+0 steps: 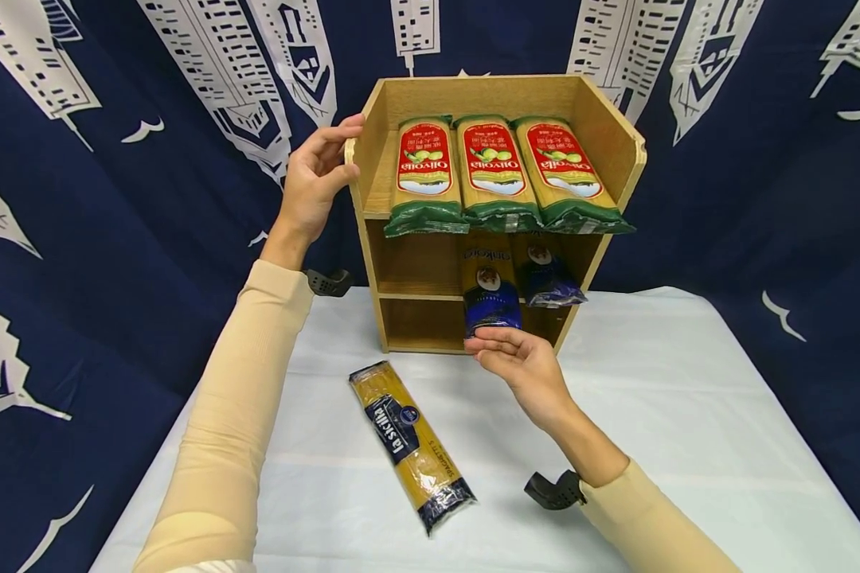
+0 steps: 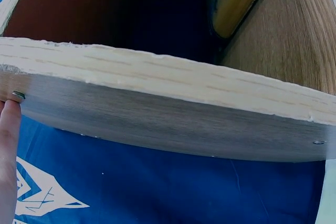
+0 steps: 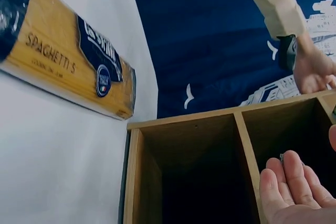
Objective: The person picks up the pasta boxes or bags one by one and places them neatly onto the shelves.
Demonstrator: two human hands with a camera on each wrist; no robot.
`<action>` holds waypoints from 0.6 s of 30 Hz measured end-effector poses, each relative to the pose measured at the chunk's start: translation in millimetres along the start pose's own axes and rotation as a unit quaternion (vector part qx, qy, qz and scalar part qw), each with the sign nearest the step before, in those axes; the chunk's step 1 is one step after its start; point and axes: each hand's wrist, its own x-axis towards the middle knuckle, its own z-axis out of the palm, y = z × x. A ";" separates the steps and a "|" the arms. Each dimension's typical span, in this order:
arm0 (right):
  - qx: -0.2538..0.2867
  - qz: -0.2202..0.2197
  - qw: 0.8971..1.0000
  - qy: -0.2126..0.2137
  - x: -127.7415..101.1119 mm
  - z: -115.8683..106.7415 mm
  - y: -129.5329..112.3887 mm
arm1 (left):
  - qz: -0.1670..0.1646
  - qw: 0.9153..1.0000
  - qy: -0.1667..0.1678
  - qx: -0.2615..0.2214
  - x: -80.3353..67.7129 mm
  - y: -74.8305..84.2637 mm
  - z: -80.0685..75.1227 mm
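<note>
My left hand (image 1: 308, 187) grips the upper left edge of a small wooden shelf (image 1: 368, 263), thumb at the front edge and fingers up by the corner. In the left wrist view, a finger (image 2: 7, 140) touches the outer side panel. My right hand (image 1: 526, 374) has its fingers extended against the lower end of a blue-and-yellow spaghetti pack (image 1: 490, 302), which sticks out of the middle compartment. To its right lies a second blue-ended pack (image 1: 550, 278) on the same level. In the right wrist view, the fingers (image 3: 296, 177) lie straight and hide the pack.
Three red-labelled, green-ended pasta packs (image 1: 490, 159) lie side by side on the top level. Another spaghetti pack (image 1: 408, 438) rests on the white table (image 1: 659, 414) in front of the shelf. A dark blue patterned cloth (image 1: 760, 199) hangs behind.
</note>
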 end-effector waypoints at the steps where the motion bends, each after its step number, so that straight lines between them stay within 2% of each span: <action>1: 0.002 0.001 1.000 0.000 2.5 -0.4 0.4 | 0.001 1.000 -0.001 0.000 0.1 -0.3 0.1; 18: 0.075 0.014 0.997 0.000 51.8 -13.7 3.9 | -0.004 1.000 -0.005 0.006 1.1 -0.7 -2.4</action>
